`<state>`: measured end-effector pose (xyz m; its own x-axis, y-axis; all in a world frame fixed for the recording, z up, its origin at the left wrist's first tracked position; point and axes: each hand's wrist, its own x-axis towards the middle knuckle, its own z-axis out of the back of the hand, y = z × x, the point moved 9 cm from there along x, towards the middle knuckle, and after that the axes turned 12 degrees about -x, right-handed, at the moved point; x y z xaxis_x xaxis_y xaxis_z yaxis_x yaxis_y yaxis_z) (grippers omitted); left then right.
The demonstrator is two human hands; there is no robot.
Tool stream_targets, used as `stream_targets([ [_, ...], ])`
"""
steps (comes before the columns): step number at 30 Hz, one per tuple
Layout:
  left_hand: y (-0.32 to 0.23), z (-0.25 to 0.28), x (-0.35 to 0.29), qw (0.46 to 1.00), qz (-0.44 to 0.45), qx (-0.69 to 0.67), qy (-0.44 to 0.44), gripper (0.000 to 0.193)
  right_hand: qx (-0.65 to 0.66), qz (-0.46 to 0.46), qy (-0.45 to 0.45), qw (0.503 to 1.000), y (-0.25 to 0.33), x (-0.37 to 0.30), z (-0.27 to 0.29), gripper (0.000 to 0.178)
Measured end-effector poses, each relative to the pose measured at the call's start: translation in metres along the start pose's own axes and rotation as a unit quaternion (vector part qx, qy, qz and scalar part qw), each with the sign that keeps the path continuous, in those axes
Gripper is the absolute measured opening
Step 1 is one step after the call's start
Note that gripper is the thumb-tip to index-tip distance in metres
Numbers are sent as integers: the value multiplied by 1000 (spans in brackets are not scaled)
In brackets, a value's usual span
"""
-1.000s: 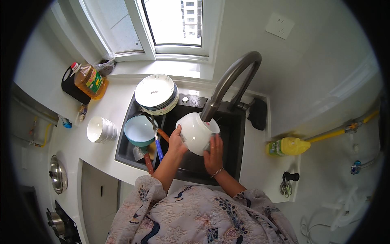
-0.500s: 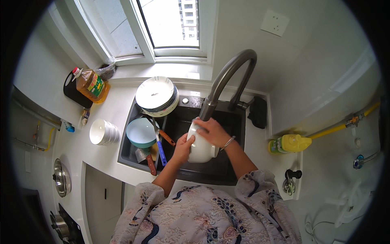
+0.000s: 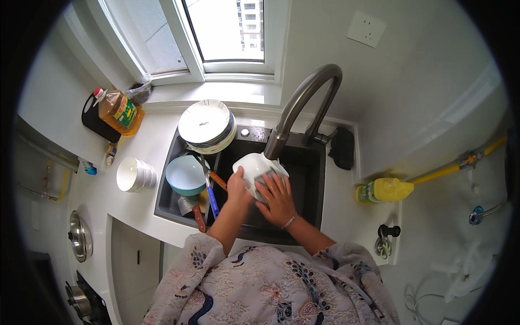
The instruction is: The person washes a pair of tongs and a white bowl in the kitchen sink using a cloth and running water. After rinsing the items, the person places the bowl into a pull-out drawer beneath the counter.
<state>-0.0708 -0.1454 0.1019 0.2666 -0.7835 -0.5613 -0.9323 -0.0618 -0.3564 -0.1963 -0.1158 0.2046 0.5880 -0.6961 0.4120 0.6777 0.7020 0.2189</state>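
While stacked small bowls (image 3: 136, 174) stand on the worktop (image 3: 132, 208) to your far left, and a teal bowl (image 3: 187, 176) sits in the left basin (image 3: 175, 149), the relation that counts is over the right basin (image 3: 307, 189), where your left grip (image 3: 237, 188) clasps a white bowl (image 3: 252, 165) by its near left side, thumb laid up against it. From that grip the bowl lies to the right and slightly forward. Being round, it gives you no clear long axis; it is tilted, but which way its mouth faces you cannot tell. On the bowl's right, your right grip (image 3: 278, 200) is unclenched, its fingers spread across the surface rather than wrapped round; what lies beneath the palm is hidden. Bowl and tap (image 3: 275, 145) meet your eye at the far right edge, nearer the right grip than the left; whether they touch, you cannot tell
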Motion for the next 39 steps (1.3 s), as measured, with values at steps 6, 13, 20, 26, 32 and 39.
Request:
stream_targets([
  [6, -1, 5, -5, 993, 76, -82, 33, 45, 284, -252, -139, 915, -81, -51, -16, 45],
  [13, 13, 6, -9, 991, 69, -28, 108, 39, 254, -202, -94, 941, -88, 25, 24, 37],
  [20, 0, 15, -1, 990, 80, -40, 106, 38, 322, -233, 130, 908, -60, 2, 7, 33],
  [26, -6, -8, -12, 985, 52, 20, 163, 37, 247, -206, -20, 946, -82, 35, 11, 28],
  [32, -18, 9, -2, 993, 15, -1, 118, 35, 155, -187, 78, 967, -83, -3, -8, 23],
  [39, -8, -18, -13, 983, 31, 68, 168, 31, 363, -253, -53, 895, -89, 19, -12, 27],
])
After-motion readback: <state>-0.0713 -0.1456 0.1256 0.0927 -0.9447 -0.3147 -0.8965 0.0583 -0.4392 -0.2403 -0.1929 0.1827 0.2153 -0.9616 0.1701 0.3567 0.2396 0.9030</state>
